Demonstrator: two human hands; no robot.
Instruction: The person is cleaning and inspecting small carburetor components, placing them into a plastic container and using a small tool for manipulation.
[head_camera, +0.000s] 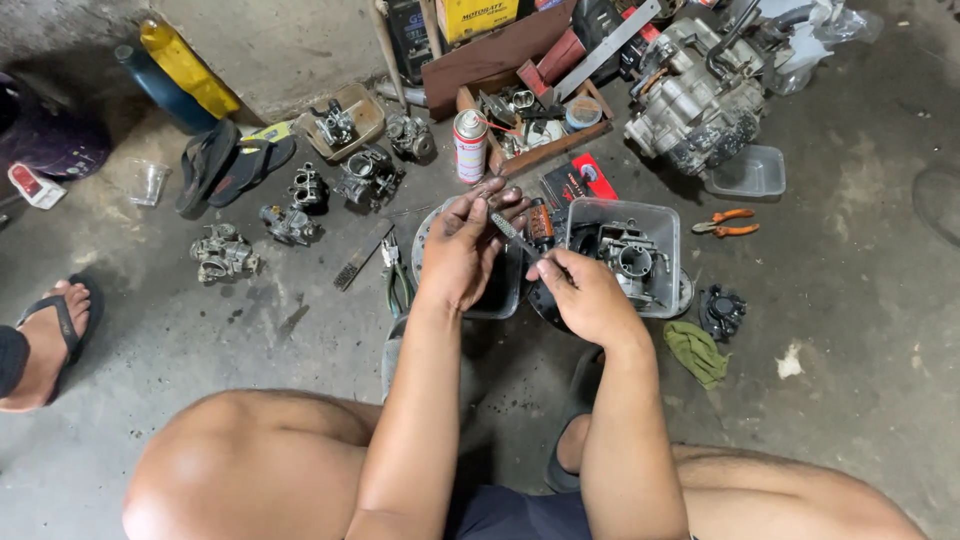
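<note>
My left hand (466, 243) is raised over the floor, fingers curled around a small dark part that I cannot make out. My right hand (585, 292) grips a thin metal tool (515, 235), which points up-left with its tip at the left hand's fingers. Just right of my hands stands a clear plastic tub (660, 225) holding a grey carburetor (628, 258). A second clear tub (505, 290) lies under my left hand, mostly hidden.
Several carburetors (225, 253) lie scattered on the concrete at the left. A spray can (469, 146), a wooden box of parts (535, 115), an engine (690, 95), orange pliers (728, 222), a green rag (697, 352) and black sandals (225, 160) surround me. Another person's foot (50, 340) rests at far left.
</note>
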